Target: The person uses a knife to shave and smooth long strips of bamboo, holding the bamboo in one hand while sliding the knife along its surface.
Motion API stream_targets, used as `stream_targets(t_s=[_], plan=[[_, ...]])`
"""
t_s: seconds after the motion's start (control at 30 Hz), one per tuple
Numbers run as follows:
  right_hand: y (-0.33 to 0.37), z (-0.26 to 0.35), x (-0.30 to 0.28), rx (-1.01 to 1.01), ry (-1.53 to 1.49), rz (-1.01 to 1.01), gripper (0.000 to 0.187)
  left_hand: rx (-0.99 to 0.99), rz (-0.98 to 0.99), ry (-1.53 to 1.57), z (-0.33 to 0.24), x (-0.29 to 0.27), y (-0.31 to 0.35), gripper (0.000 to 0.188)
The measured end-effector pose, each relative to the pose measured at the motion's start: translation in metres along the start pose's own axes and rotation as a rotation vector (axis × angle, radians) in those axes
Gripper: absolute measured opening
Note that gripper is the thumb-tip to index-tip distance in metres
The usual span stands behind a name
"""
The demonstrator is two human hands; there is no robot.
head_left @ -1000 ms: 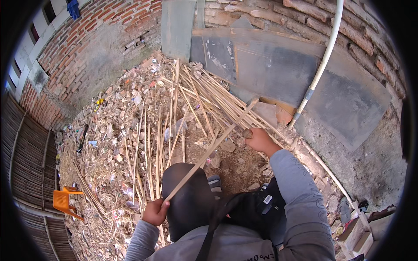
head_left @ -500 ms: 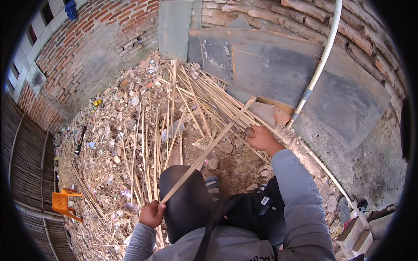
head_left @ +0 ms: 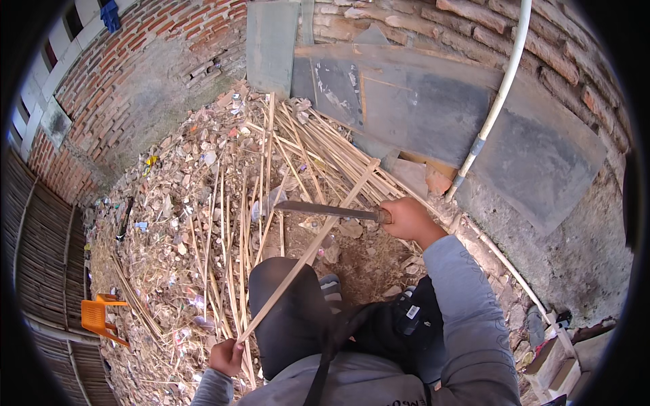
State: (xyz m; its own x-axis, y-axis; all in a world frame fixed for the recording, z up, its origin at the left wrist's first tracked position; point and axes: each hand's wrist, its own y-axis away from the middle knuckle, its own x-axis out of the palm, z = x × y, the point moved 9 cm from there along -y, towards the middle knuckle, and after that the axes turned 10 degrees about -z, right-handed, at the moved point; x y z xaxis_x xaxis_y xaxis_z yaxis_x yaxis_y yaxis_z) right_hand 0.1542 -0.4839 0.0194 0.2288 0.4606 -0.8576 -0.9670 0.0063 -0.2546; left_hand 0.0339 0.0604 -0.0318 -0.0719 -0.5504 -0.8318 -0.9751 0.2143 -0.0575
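Note:
My left hand (head_left: 227,356), low and left of my knee, is closed on the lower end of a long flat bamboo strip (head_left: 288,281). The strip slants up and right past my dark-clad knee to an end above the ground. In my right hand (head_left: 412,221) is the handle of a long machete (head_left: 308,208), fingers wrapped round it. Its dark blade points left and crosses the strip in its upper part; whether the two touch I cannot tell. More bamboo strips (head_left: 332,152) lie spread on the ground ahead of my knees.
Rubble and litter (head_left: 169,203) cover the ground at left, where an orange chair (head_left: 101,316) stands. Dark panels (head_left: 433,101) lean against the brick wall (head_left: 542,57). A white pipe (head_left: 504,88) slants down at right. Bamboo fencing (head_left: 44,250) borders the left side.
The machete's blade has swung out to the left and now shows broadside across the strip. My left hand has drawn down and slightly left, bringing the strip with it.

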Motion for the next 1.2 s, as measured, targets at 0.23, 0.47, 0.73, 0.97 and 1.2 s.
stream_targets(t_s=[0.23,0.47,0.73,0.97,1.2], plan=[[0.008,-0.06,-0.008,0.233,-0.073,-0.138,0.043,0.076,-0.071,-0.107,-0.009,-0.008,-0.01,0.053],[0.002,-0.017,0.008,0.003,-0.011,-0.067,0.027,0.08,-0.022,-0.154,0.002,-0.007,-0.009,0.05],[0.003,-0.05,-0.004,0.178,-0.172,-0.183,0.031,0.064,0.008,-0.132,0.005,-0.01,-0.017,0.047],[0.002,-0.075,0.0,0.258,-0.062,-0.118,0.027,0.062,0.01,0.001,0.0,-0.014,-0.022,0.047],[0.01,-0.072,-0.005,0.328,-0.296,-0.146,0.038,0.034,0.006,-0.087,-0.033,-0.014,-0.023,0.027]])
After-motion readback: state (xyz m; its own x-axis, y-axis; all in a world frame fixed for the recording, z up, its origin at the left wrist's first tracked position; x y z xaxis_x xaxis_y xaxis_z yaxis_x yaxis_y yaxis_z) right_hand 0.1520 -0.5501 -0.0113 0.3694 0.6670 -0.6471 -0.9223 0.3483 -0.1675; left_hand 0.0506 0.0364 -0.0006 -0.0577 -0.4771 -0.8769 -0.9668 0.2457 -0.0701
